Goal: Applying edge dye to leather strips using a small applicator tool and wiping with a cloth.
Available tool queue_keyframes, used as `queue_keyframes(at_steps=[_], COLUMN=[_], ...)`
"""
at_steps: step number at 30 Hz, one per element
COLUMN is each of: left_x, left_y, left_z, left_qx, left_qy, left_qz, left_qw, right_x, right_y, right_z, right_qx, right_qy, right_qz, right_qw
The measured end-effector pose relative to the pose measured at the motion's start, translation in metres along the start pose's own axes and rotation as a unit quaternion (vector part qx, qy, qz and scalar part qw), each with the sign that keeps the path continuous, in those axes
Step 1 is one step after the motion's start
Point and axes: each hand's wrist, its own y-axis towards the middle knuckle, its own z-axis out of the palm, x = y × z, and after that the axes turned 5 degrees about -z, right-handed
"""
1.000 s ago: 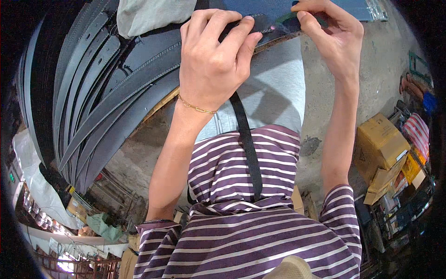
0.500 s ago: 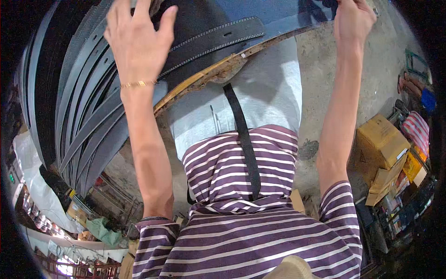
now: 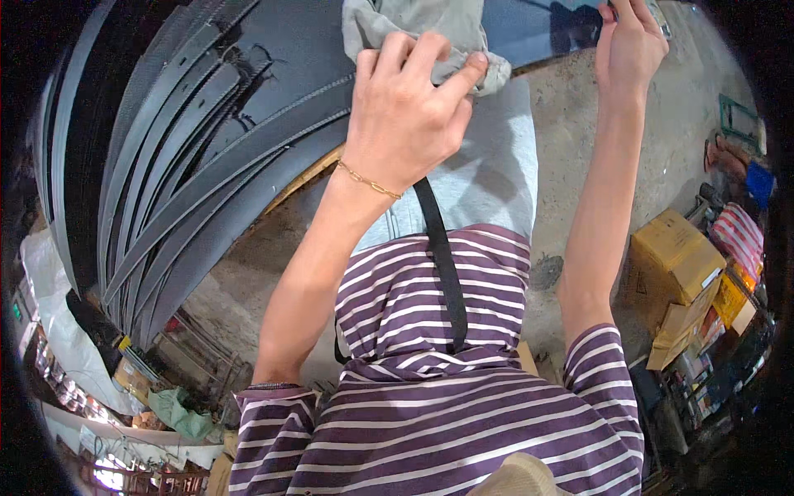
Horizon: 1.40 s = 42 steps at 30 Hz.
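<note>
One grey cloth (image 3: 451, 23) lies at the near edge of the blue tabletop (image 3: 521, 26), where a stitched dark strap (image 3: 289, 122) runs in; my left hand (image 3: 409, 124) grips it with bent fingers. From afar, I judge it light and limp, best held bunched; the strap looks springy. My right hand (image 3: 630, 54) is curled (around what, I cannot tell).

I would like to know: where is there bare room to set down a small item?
The blue tabletop looks bare between the grey cloth, where the left hand is, and the right hand, though partly shadowed. Concrete floor also shows between the light-grey trousers and right forearm. The tabletop's left side is crowded with dark belt straps.
</note>
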Motion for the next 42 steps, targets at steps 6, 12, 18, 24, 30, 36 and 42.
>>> queue_keyframes(at_steps=[6,12,18,24,30,36,42], left_x=[0.01,0.028,0.016,0.015,0.017,0.011,0.005], left_y=[0.002,0.021,0.01,-0.001,-0.004,0.002,0.007], left_z=[0.001,-0.043,-0.021,-0.003,-0.001,-0.002,0.001], left_qx=[0.011,-0.145,-0.02,0.012,0.007,0.01,0.015], left_qy=[-0.007,0.091,-0.03,0.031,0.022,0.023,0.042], left_qz=[0.047,-0.096,0.025,0.078,0.078,0.051,0.014], left_qw=[0.999,0.981,0.999,0.996,0.997,0.998,0.999], right_x=[-0.008,-0.007,-0.008,-0.012,-0.008,-0.009,-0.008], right_y=[0.0,0.0,0.0,0.0,-0.001,-0.001,-0.001], right_z=[-0.003,-0.009,-0.006,-0.011,-0.008,-0.009,-0.009], right_qx=[0.017,0.026,0.021,0.041,0.022,0.036,0.029], right_qy=[0.023,0.006,0.005,0.029,0.012,0.02,0.005], right_qz=[0.009,0.025,0.027,0.026,0.035,0.026,0.033], right_qw=[1.0,0.999,0.999,0.998,0.999,0.999,0.999])
